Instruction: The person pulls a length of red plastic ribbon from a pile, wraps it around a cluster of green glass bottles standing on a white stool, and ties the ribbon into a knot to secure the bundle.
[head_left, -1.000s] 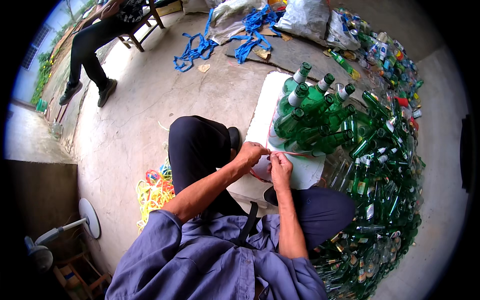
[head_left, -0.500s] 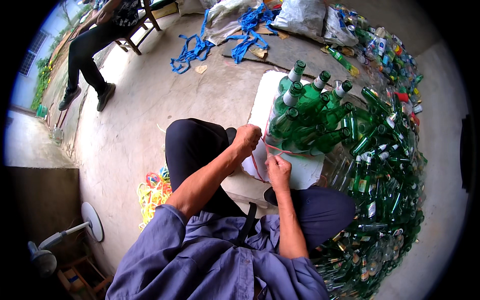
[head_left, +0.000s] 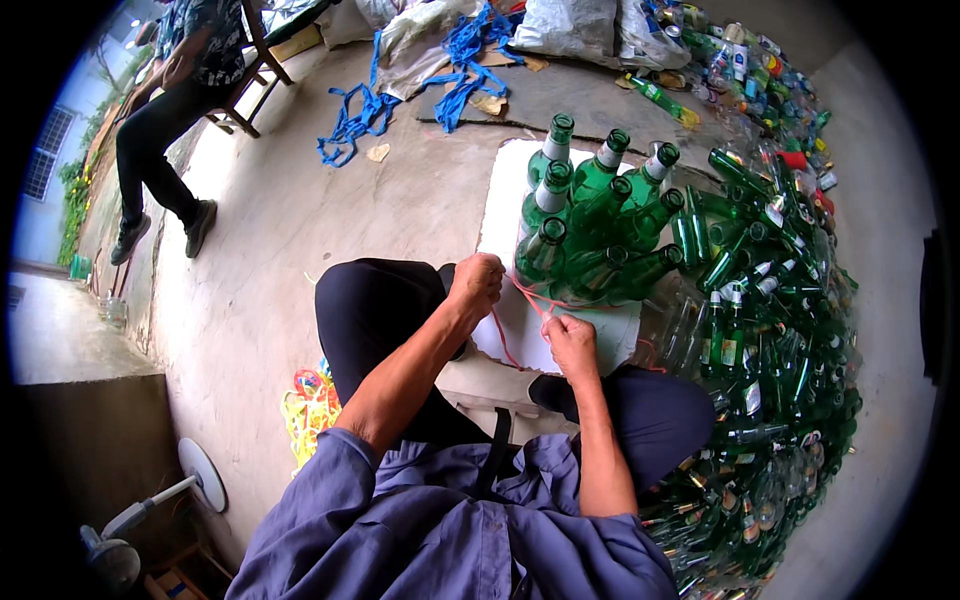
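Note:
Several green glass bottles (head_left: pixel 600 215) stand upright in a tight cluster on a white board (head_left: pixel 505 215). A thin red string (head_left: pixel 543 299) runs round the near side of the cluster, low down. My left hand (head_left: pixel 476 281), closed, grips one part of the string at the board's left side. My right hand (head_left: pixel 570 343) pinches another part just in front of the bottles. The string's strands cross between my two hands, and a loose length hangs below the left one. How the string passes behind the bottles is hidden.
A large heap of loose bottles (head_left: pixel 780 400) fills the right side. Blue strapping (head_left: pixel 360 125) and white sacks (head_left: pixel 570 30) lie at the back. Yellow string (head_left: pixel 310 410) lies by my left knee; a pedestal fan (head_left: pixel 203 475) is lower left. Another person (head_left: pixel 165 140) sits far left.
My right hand has drawn slightly away from my left, to the right and nearer me, still pinching the string. The whole view has shifted a little; the bottles stand as before.

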